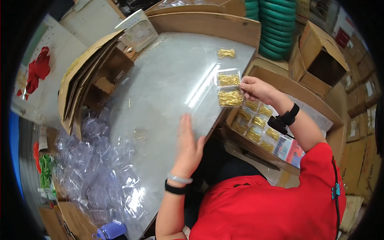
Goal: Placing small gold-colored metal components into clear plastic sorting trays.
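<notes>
Right hand point(256, 90): fingers pinched on the edge of a clear clamshell pack point(229, 89) of gold pins, at the surface's point(168, 88) right edge.
Left hand point(189, 144): open, flat on the surface, holding nothing.
Nearby: filled packs in a cardboard box point(256, 124) (just below the right hand); empty clear shells point(92, 168) heaped left.
Risk: the unclosed pack could tip off the edge, spilling pins.

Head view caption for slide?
Right hand at clear tray of gold pins; left hand flat on glossy tabletop.
</notes>
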{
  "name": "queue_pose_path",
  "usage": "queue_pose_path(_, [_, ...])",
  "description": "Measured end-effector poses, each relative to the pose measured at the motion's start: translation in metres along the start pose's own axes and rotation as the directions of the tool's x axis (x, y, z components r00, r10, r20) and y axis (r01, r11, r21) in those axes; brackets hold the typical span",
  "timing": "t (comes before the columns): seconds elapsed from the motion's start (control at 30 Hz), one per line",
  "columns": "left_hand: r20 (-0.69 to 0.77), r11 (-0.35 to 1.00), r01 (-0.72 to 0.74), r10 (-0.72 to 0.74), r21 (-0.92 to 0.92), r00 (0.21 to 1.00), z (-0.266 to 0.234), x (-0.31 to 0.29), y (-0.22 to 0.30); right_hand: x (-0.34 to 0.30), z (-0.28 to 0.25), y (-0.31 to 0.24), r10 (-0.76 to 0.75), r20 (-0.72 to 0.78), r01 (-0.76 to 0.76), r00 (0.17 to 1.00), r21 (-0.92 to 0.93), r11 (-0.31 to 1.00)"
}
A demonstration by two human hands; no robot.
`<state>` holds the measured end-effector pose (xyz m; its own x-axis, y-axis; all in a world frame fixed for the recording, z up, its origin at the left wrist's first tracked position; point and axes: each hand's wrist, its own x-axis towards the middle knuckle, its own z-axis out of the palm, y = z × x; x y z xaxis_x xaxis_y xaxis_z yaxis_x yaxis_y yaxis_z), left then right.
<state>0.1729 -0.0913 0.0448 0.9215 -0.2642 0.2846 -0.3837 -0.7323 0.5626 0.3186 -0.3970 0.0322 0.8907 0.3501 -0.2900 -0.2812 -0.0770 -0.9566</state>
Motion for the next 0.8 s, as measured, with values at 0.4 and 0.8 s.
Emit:
queue_pose_path(0.4, [-0.359,0.912,0.411,-0.385,-0.005,0.850,-0.066,-0.156,-0.007,-0.128,-0.180,0.132,0.135,-0.426,-0.123,0.895,0.056,0.991])
queue_pose_path(0.8, [-0.359,0.883,0.469,-0.429,0.029,0.829,-0.047,-0.171,-0.009,-0.092,-0.207,0.246,0.235,-0.553,-0.197,0.799,0.127,0.972])
